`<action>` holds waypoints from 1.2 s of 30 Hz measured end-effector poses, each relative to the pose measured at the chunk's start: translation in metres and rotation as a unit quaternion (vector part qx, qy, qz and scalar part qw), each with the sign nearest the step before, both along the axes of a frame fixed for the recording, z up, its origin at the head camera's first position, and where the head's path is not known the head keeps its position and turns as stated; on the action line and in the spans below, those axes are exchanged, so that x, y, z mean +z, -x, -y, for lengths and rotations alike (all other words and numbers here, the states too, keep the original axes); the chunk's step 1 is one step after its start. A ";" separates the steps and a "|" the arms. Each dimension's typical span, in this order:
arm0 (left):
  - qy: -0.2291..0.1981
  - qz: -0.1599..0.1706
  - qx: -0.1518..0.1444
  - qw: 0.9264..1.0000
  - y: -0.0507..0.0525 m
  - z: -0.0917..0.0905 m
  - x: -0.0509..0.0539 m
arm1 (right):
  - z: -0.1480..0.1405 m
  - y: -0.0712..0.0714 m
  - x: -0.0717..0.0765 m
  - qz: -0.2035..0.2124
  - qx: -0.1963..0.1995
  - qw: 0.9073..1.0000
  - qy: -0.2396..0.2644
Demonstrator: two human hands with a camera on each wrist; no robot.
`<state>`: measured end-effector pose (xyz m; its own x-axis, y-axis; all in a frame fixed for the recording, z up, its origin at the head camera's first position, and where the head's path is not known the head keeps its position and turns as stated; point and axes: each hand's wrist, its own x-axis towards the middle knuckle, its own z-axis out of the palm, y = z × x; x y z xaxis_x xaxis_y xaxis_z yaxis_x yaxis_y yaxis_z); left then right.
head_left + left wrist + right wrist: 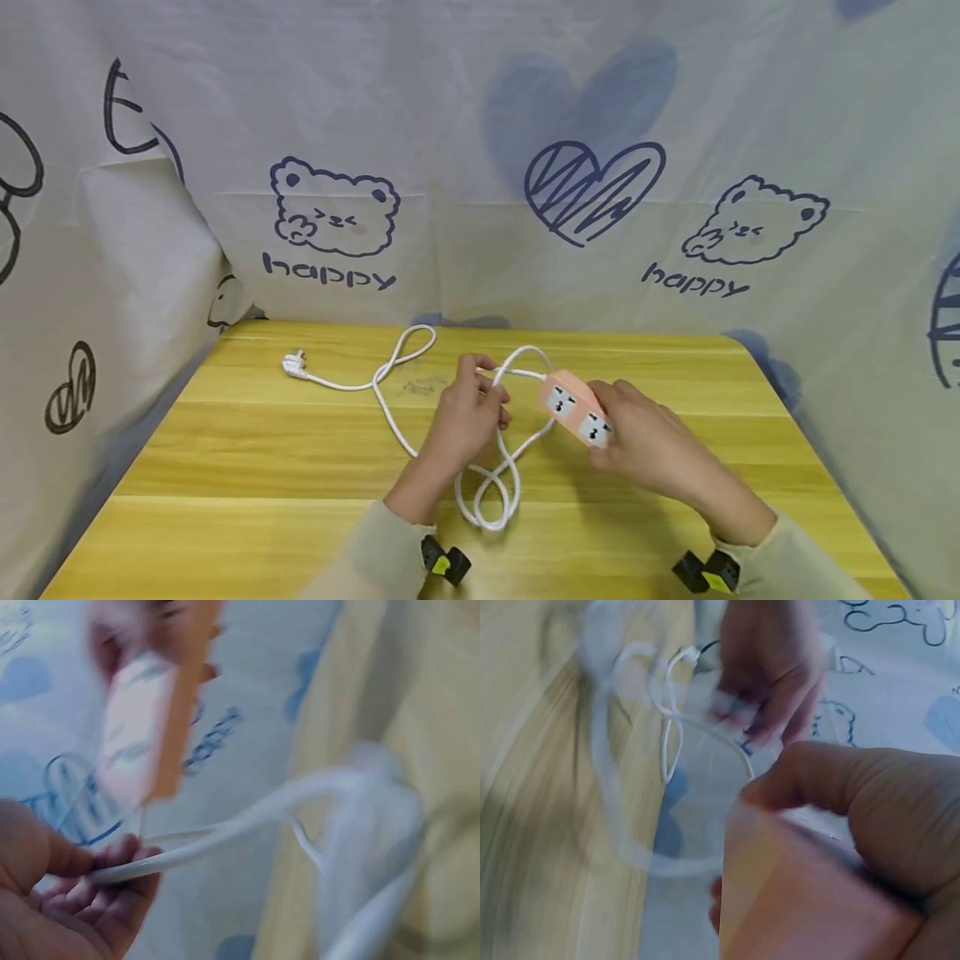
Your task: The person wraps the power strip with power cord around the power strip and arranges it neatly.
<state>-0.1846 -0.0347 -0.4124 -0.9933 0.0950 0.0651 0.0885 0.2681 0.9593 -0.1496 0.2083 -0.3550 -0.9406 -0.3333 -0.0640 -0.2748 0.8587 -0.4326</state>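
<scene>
A pink power strip (576,408) with white socket faces is held up over the table by my right hand (647,437), which grips its right end. In the right wrist view the thumb lies along the strip's pink casing (795,900). My left hand (467,414) pinches the white cord (180,856) between thumb and fingers, a short way left of the strip. From there the cord hangs in crossed loops (491,523) over the table. Its far part runs left to a white plug (295,364) lying near the table's back left.
The yellow wood-grain table (300,517) has its back edge against a white cloth (465,167) printed with bears and hearts. More of this cloth hangs at both sides. A loop of cord (420,333) lies close to the back edge.
</scene>
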 end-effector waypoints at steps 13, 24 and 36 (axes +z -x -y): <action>-0.030 0.105 0.149 0.983 0.033 0.104 -0.011 | -0.068 0.001 0.034 -0.157 -0.194 0.967 0.058; 0.185 -0.118 0.000 0.976 0.013 0.059 0.037 | -0.030 -0.011 0.031 -0.212 -0.013 0.969 0.128; 0.006 -0.147 -0.129 0.981 0.014 0.041 0.055 | -0.022 -0.004 0.033 -0.101 -0.076 0.978 0.167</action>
<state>-0.1983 -0.0756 -0.3571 -0.8747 0.3424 0.3430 0.4275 0.2118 0.8788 -0.1451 0.2303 -0.3220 -0.9630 -0.1598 0.2170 -0.2644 0.7160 -0.6461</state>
